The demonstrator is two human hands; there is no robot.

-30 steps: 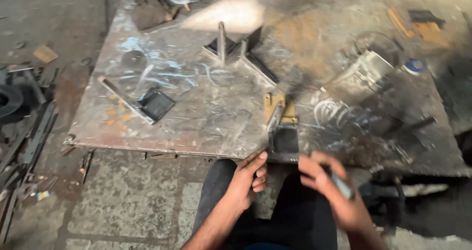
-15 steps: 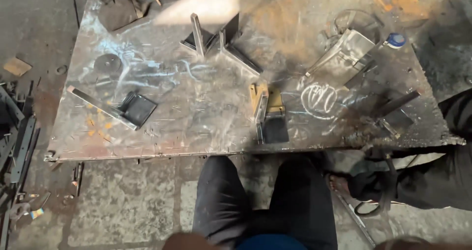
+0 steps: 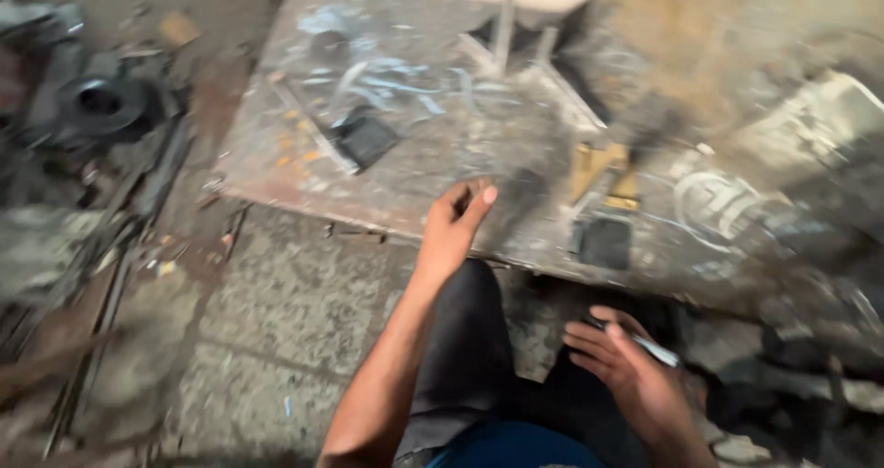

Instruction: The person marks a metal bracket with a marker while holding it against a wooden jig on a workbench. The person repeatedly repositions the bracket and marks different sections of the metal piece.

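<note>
Right now I count two hands. My left hand (image 3: 453,228) hangs half open over the near edge of the one steel plate (image 3: 433,164), gripping nothing. My right hand (image 3: 626,371), lower right, is curled round one pale marker (image 3: 656,350). On the plate lie two dark square pieces (image 3: 366,138) (image 3: 604,242) and one yellow bracket (image 3: 603,169).

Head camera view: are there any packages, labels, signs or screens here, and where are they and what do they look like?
No packages, printed labels, signs or screens show.
Chalk markings: white scrawls and loops drawn on the steel plate, right of the centre; blurred.
More chalk scribbles: pale white-blue strokes on the plate's upper left part.
Marker-like stick: slim, whitish, held in the right hand, below the plate's near edge.
</note>
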